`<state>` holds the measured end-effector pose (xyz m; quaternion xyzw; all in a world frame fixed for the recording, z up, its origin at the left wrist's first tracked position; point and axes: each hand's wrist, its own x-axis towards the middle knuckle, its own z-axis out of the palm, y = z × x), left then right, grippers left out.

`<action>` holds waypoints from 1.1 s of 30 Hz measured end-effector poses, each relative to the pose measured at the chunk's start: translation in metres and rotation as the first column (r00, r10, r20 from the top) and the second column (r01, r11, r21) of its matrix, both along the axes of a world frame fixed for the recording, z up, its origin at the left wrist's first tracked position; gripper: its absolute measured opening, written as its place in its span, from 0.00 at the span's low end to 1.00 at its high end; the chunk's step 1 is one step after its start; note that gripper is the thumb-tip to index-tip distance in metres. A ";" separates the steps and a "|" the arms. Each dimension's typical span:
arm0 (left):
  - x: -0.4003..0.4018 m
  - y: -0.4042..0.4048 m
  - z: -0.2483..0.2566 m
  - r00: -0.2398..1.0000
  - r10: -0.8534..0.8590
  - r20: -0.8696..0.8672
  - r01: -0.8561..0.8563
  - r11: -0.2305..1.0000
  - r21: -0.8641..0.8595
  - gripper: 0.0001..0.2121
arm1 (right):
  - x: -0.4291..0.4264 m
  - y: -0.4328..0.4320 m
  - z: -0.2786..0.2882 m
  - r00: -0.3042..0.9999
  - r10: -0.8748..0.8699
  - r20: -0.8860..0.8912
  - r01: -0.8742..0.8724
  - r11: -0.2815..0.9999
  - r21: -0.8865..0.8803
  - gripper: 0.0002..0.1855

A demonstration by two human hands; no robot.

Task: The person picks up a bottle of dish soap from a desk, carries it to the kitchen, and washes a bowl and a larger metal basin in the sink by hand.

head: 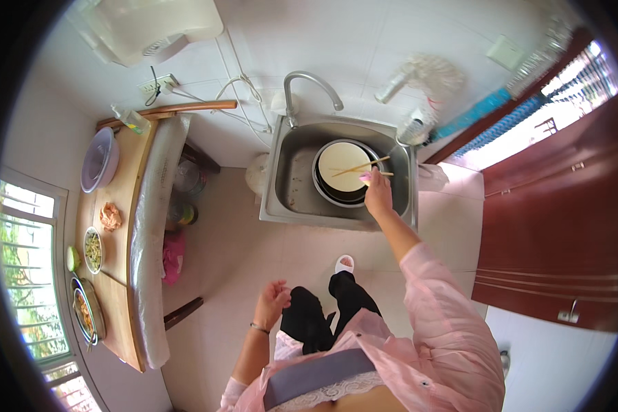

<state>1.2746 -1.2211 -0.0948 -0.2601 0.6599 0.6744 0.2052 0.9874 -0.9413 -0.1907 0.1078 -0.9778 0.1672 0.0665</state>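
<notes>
My right hand (pixel 379 194) is closed around something small, pale and pink, at the right edge of a cream-coloured plate (pixel 340 162); its exact kind is hard to tell. Wooden chopsticks (pixel 358 167) lie across the plate, and another stick end shows just by my fingers. The plate rests in a dark pan and a metal basin (pixel 322 194) inside the stainless steel sink (pixel 294 206). My left hand (pixel 274 304) hangs over the floor beside my leg, its fingers loosely curled and nothing visible in them.
A curved faucet (pixel 314 74) rises behind the sink. At the left, a wooden table (pixel 118 309) bears a purple basin (pixel 100 159), a bowl of green food (pixel 93 250), a metal dish of food (pixel 99 314) and a spray bottle (pixel 131 119). A red-brown door (pixel 546 226) stands at the right.
</notes>
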 end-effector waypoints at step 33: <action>-0.301 0.172 -0.116 0.820 0.239 0.521 -0.543 0.616 0.571 0.06 | -0.075 -0.027 -0.046 0.383 0.447 0.808 0.746 0.366 -0.556 0.05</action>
